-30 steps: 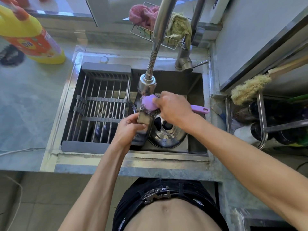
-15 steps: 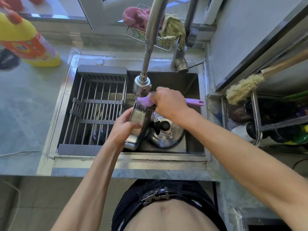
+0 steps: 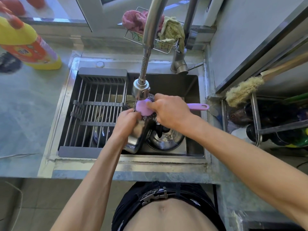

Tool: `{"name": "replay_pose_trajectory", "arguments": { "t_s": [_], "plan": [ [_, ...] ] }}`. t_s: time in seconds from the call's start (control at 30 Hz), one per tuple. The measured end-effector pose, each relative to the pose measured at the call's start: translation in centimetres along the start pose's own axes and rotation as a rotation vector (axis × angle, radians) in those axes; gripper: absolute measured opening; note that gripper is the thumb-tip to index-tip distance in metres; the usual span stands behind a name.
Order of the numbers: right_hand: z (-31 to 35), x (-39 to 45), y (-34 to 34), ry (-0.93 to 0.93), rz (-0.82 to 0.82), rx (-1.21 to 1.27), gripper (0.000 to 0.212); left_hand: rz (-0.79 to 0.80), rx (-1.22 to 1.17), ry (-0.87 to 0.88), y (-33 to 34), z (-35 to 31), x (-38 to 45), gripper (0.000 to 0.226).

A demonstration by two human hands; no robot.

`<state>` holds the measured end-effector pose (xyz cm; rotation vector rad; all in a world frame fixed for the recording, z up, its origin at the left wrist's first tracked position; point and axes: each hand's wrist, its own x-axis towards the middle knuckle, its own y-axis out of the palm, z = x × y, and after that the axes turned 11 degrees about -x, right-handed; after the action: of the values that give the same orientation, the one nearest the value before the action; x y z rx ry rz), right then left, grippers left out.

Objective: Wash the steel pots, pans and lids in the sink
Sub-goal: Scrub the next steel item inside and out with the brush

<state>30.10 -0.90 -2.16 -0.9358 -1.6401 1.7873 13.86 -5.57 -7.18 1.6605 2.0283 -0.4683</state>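
From above, the sink [image 3: 191, 87] is the landmark, sunk into the grey counter [image 3: 25, 114]. A steel pot [image 3: 138, 135] stands tilted on its edge inside the sink, near the front wall, just under the tap head [image 3: 140, 90]. The left hand [image 3: 126, 124] has its grip clamped on the pot's upper rim, fingers curled over the edge. The right hand [image 3: 168, 110] has its grip closed round the handle of a purple brush [image 3: 143, 107], whose steel-wool head presses on the top of the pot; the handle's end sticks out towards the right wall of the sink. Right of the pot, on the sink floor, lies a steel lid [image 3: 166, 140] with a dark knob, partly hidden under the right wrist. A slatted drying rack [image 3: 96, 112] covers the left half of the sink, and another pot shows dimly below its bars. Left of the sink, on the counter, stands a yellow bottle [image 3: 28, 45]. Behind the sink, a wire basket [image 3: 133, 36] holds a pink cloth [image 3: 135, 20] and a green cloth [image 3: 171, 30].
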Motion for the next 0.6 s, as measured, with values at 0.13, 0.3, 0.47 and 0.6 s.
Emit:
{"name": "replay_pose_trajectory", "arguments": {
  "t_s": [0.13,0.3,0.47,0.6],
  "plan": [
    [-1.9,1.7,-0.3,0.170,-0.009,0.029,0.025,-0.058,-0.040,0.044,0.5,0.6,-0.8,0.024],
    [0.3,0.9,-0.5,0.015,-0.049,0.010,0.034,-0.129,-0.169,0.043,-1.0,3.2,-1.2,0.039],
    [-0.7,2.6,-0.4,0.160,0.005,0.025,0.026,-0.034,-0.232,0.046,-1.5,4.8,-1.6,0.066],
    [-0.2,1.9,0.3,0.038,0.048,-0.019,0.027,0.019,-0.111,0.036,-2.4,4.9,-1.6,0.048]
  ]
}}
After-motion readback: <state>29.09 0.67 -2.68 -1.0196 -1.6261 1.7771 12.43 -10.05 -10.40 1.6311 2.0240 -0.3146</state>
